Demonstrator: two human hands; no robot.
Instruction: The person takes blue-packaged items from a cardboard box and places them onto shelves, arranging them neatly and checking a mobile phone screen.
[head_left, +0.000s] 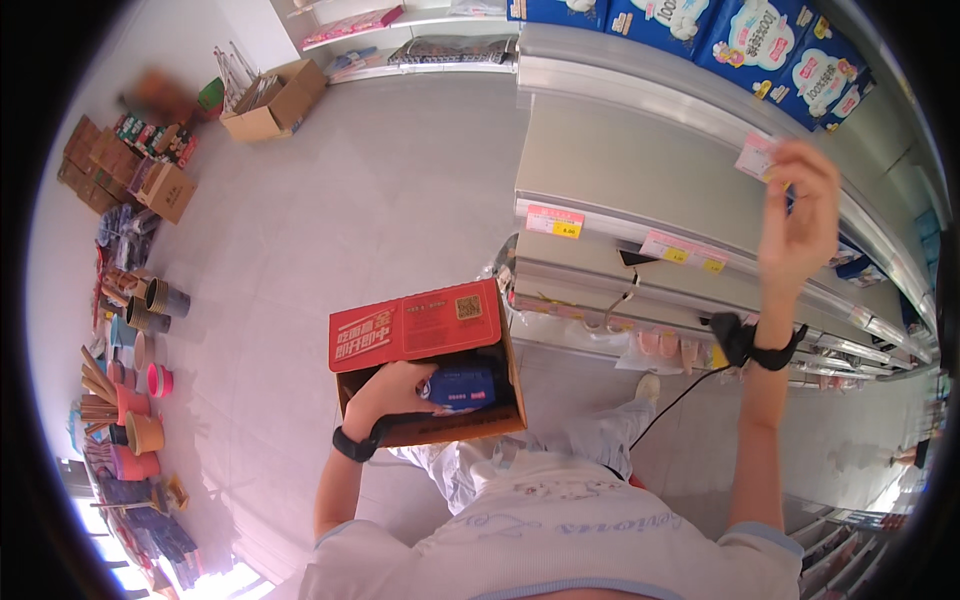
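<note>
My left hand (394, 390) reaches into an open cardboard box (427, 433), its thumb and fingers around the end of a blue plastic-wrapped package (463, 388). The box's raised red flap (412, 326) bears white writing and a printed code. The box is just in front of my legs; what supports it is hidden. My right hand (806, 202) is raised at the shelf edge on the right, beside a pink price tag (755, 156). Its fingers are curled and blurred, and a small dark blue patch shows by them. Whether it grips anything is unclear.
Large blue packages (754, 41) line the upper shelf. Lower shelf boards (615, 165) carry price tags along their edges. Slippers in clear bags (660, 349) hang low. Cartons (169, 191), buckets (142, 435) and flowerpots stand along the left wall. An open carton (277, 105) sits farther back.
</note>
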